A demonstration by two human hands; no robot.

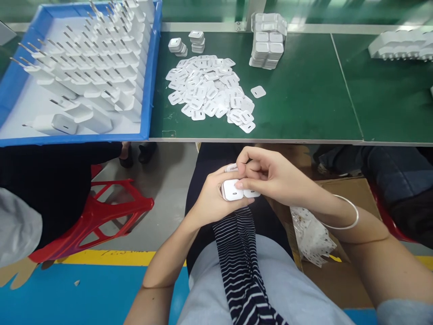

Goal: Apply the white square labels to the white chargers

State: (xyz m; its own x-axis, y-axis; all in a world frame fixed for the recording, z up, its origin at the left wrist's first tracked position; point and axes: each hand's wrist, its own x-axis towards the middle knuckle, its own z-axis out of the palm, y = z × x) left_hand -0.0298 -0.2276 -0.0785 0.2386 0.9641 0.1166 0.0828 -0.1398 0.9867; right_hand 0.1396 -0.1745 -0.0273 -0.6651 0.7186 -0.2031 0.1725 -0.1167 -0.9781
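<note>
My left hand (210, 197) is wrapped round white wall chargers (232, 191) above my lap, below the table edge. Two of their front faces, each with a small slot, point up towards me. At the top of this grip, a small white cover plate (231, 167) with dark print shows between the fingers. Over the chargers my right hand (267, 174) is curled in a pinch, its thumb on the face of the nearer one. Whatever lies between its fingertips is hidden. Beyond the table edge lies a loose pile of white cover plates (206, 88).
A blue tray (145, 104) on the left holds rows of white chargers with pins up. Stacked white pieces (269, 43) stand at the back, and more chargers (402, 45) at far right. A cardboard box (352, 194) and a red stool (111, 212) flank me; people sit either side.
</note>
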